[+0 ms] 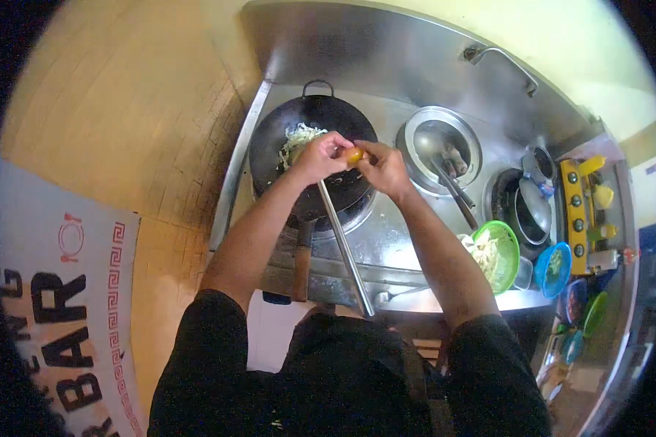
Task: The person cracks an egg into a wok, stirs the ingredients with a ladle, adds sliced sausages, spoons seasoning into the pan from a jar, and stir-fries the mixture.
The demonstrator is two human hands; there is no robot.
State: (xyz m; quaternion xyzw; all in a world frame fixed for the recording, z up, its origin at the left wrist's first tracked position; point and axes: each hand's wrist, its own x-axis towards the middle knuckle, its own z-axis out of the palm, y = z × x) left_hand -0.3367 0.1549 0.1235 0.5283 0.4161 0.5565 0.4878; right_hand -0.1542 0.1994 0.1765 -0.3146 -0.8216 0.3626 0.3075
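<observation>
Over the large black wok, both of my hands meet around a small orange-brown egg. My left hand is closed on its left side, fingertips pinching it. My right hand grips its right side with thumb and fingers. Whether the shell is cracked is too small to tell. In the wok lies a pale shredded heap, partly hidden behind my left hand. A long metal-handled utensil rests across the wok's near rim, its head hidden under my hands.
Right of the wok sits a metal pot with ladles in it. A green bowl of pale shreds and a blue bowl stand near my right forearm. Farther right are a black pan and a yellow panel with knobs. A faucet is on the back wall.
</observation>
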